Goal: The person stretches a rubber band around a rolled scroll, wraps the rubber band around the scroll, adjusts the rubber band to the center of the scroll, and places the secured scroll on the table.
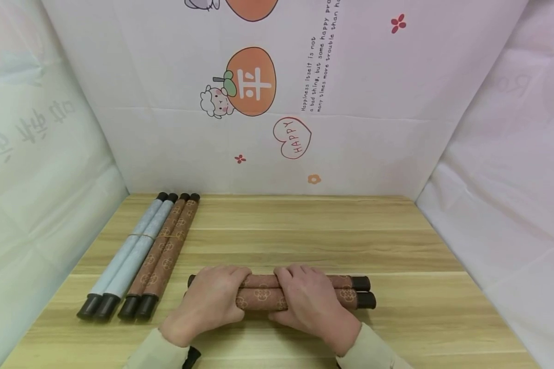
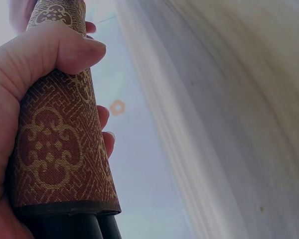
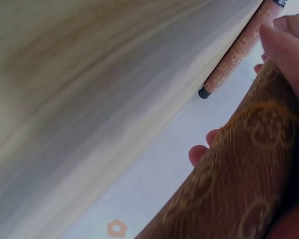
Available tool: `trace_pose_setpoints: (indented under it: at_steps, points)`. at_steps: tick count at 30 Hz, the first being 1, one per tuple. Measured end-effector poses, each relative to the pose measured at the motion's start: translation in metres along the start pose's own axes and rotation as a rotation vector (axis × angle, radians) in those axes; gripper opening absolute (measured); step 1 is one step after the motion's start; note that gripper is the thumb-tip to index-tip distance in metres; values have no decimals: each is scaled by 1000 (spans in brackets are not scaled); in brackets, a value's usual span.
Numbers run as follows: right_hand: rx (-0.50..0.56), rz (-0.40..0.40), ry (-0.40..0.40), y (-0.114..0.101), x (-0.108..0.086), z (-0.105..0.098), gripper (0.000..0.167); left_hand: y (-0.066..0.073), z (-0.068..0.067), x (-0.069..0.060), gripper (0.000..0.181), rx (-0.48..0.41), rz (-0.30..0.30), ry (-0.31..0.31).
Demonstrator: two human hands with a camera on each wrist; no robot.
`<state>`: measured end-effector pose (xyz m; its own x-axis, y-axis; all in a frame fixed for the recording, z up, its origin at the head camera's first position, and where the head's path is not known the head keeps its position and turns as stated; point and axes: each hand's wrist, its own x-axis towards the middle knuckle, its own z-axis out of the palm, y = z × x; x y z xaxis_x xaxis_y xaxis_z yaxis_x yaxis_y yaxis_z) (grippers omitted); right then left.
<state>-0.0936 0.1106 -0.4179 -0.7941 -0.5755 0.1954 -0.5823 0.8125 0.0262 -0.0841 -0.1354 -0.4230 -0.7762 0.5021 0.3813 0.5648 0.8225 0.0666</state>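
Note:
Both hands grip a brown double-roller scroll [image 1: 260,297] with gold flower patterns and black end knobs, lying crosswise near the front of the table. My left hand [image 1: 212,297] wraps its left part, thumb on the near side. My right hand [image 1: 307,297] wraps it right of the middle. The left wrist view shows the patterned scroll [image 2: 52,149] in the palm, with fingertips showing past its far side. In the right wrist view, a thin yellowish cord [image 3: 264,105] crosses the scroll. The hands cover much of its left end.
At the left lie a pale blue double-roller scroll [image 1: 136,251] and another brown one [image 1: 168,251], side by side, each with a cord. The wood-grain table [image 1: 304,230] is enclosed by white printed cloth [image 1: 360,143] behind and at both sides.

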Motion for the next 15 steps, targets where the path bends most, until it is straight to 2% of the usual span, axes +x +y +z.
trace_pose_setpoints:
  at_steps: [4, 7, 15]
  points:
    - [50, 14, -32, 9, -3, -3, 99, -4, -3, -1, 53, 6, -26, -28]
    - [33, 27, -21, 17, -5, -4, 100, -7, -6, -2, 54, 13, -37, -28]
    - [-73, 43, 66, 32, -5, -3, 63, -13, -13, -2, 53, 20, -46, -31]
